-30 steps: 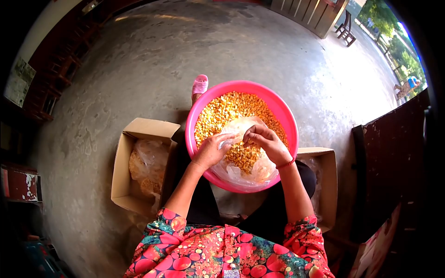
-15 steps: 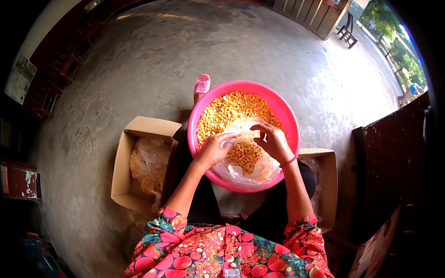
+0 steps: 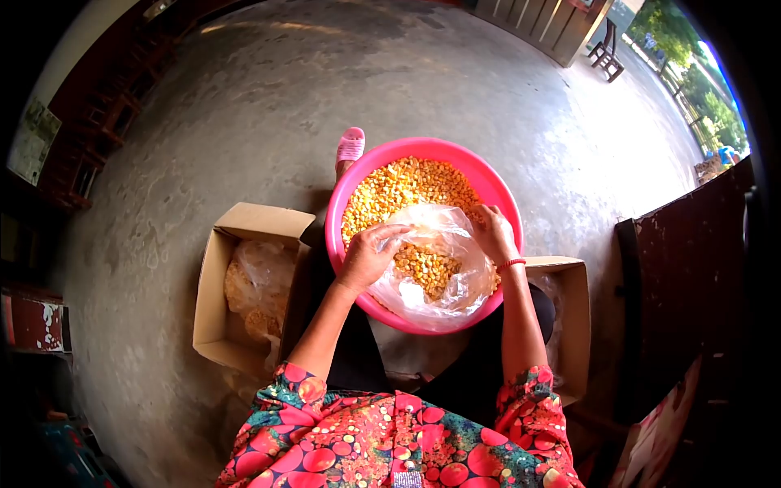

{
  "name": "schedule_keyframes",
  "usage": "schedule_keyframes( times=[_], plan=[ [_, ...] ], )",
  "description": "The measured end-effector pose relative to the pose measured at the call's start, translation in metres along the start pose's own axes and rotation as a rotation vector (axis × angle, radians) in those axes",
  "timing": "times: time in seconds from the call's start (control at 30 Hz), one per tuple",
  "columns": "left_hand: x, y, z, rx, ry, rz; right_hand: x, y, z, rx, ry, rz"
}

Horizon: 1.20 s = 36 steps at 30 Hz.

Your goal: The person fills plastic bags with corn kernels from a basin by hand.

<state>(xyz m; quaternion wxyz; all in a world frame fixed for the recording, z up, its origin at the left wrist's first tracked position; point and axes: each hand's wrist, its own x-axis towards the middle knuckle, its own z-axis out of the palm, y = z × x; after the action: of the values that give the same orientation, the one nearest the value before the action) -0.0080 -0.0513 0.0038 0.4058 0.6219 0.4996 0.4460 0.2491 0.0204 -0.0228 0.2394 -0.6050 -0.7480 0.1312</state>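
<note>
A pink basin (image 3: 506, 189) of loose corn kernels (image 3: 407, 177) rests between my knees. On the kernels, in the near half, lies a clear plastic bag (image 3: 435, 218) with its mouth spread wide and more kernels inside. My left hand (image 3: 368, 256) pinches the bag's left edge, fingers pointing inward over the opening. At the bag's right edge, my right hand (image 3: 493, 236) grips the plastic with bent fingers, close to the basin's rim. A red bracelet (image 3: 511, 263) circles the right wrist.
A cardboard box (image 3: 213, 305) holding filled plastic bags (image 3: 259, 285) stands to my left. Another cardboard box (image 3: 576, 325) is at my right, partly behind my leg. Dark furniture (image 3: 683, 268) borders the right side. A chair (image 3: 607, 53) stands by the doorway.
The bag's mouth has been pulled wider and rounder. My right hand has moved slightly right, from above the opening to the bag's edge. My left hand has shifted slightly left.
</note>
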Motion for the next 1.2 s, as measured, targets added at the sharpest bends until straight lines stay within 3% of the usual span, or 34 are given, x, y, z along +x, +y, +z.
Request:
schedule_keyframes(
  times=[0.17,0.3,0.43,0.5,0.7,0.83,0.9,1.03,1.13,1.2],
  plan=[
    [0.000,-0.006,-0.001,0.016,0.025,0.062,-0.004,0.002,0.011,-0.101,-0.331,0.054],
    [0.000,-0.005,-0.001,0.016,0.010,0.017,-0.003,0.007,0.023,-0.023,-0.413,-0.070],
    [0.000,-0.005,-0.001,0.074,-0.033,-0.009,-0.005,0.011,0.029,0.091,-0.403,-0.182],
    [0.001,-0.007,-0.001,0.089,-0.044,-0.011,-0.005,0.006,0.029,0.388,-0.439,0.003],
    [0.001,-0.008,0.000,0.120,-0.091,-0.044,-0.004,0.002,0.026,0.090,-0.454,-0.108],
    [0.002,-0.007,-0.001,0.117,-0.108,-0.043,-0.006,0.004,0.030,0.125,-0.427,-0.117],
    [0.002,-0.008,0.000,0.110,-0.095,-0.032,-0.005,0.002,0.026,0.183,-0.436,0.023],
    [0.001,0.001,-0.001,0.073,-0.047,-0.053,-0.006,-0.012,0.005,0.165,-0.400,0.026],
    [0.002,-0.004,-0.001,0.082,0.030,0.040,-0.002,0.003,0.013,0.267,-0.268,0.036],
    [0.002,-0.002,-0.003,0.094,0.036,0.073,0.001,0.005,0.009,0.730,-0.348,0.246]
  ],
)
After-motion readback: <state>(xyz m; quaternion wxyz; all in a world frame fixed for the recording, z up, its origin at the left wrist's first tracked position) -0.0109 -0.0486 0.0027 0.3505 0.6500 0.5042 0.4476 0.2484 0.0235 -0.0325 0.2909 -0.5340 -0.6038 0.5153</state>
